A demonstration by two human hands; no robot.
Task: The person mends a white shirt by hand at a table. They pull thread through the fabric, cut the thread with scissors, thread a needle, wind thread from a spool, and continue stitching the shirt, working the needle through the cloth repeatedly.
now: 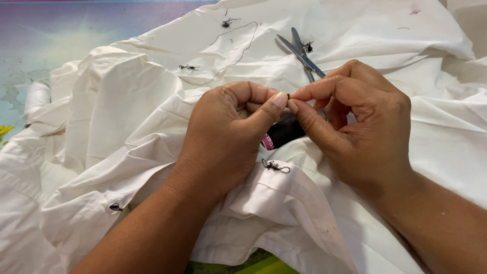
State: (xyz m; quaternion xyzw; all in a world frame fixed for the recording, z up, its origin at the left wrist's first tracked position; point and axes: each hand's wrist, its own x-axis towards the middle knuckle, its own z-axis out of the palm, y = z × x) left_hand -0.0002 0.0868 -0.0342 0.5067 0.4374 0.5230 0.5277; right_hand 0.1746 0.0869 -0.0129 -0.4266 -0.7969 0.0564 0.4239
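A crumpled white shirt (127,116) covers nearly the whole work surface, with a strip of painted purple and blue tabletop (76,25) showing past its far left edge. Your two bare hands meet above the middle of the shirt. Your left hand (228,132) and your right hand (360,122) each pinch thumb against forefinger, fingertips almost touching, closed on a tiny dark bit of black thread (288,96) held between them. Just below your fingertips, resting on the shirt, lies a black thread spool (284,132) with a pink label end. A small knot of black thread (275,166) sits on a shirt fold near your left palm. Silver scissors (303,55) lie on the shirt just beyond your right hand. A long loose black strand (228,56) curls across the shirt farther back. A white thread spool (37,96) rests at the shirt's left edge.
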